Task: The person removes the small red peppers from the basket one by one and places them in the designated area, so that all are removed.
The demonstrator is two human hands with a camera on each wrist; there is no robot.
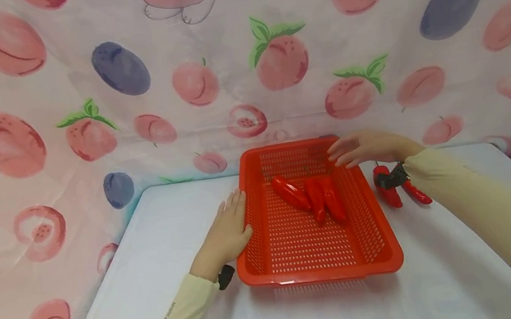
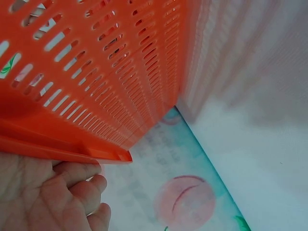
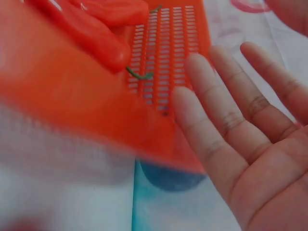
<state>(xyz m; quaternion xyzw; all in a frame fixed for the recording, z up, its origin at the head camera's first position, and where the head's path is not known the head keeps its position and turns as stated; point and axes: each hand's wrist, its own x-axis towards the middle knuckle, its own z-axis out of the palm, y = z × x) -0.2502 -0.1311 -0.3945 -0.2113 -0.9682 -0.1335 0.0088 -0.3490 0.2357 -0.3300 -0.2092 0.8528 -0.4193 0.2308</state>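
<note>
An orange-red plastic basket [image 1: 322,275] with slotted walls stands on the white table. Three red chili peppers [image 1: 290,193] lie inside it toward the back, and their green stems show in the right wrist view. My left hand [image 1: 227,233] lies along the basket's left rim, fingers extended, the thumb reaching over the edge. In the left wrist view the fingers [image 2: 86,187] are at the rim's outer side. Over the back right corner is my right hand [image 1: 368,147], fingers spread and nearly straight, holding nothing. Whether it touches the rim I cannot tell.
Two more red peppers [image 1: 389,196] lie on the table right of the basket, partly hidden by the right wrist's black camera band [image 1: 392,176]. A pink fruit-print cloth [image 1: 162,96] hangs behind the white table [image 1: 148,247].
</note>
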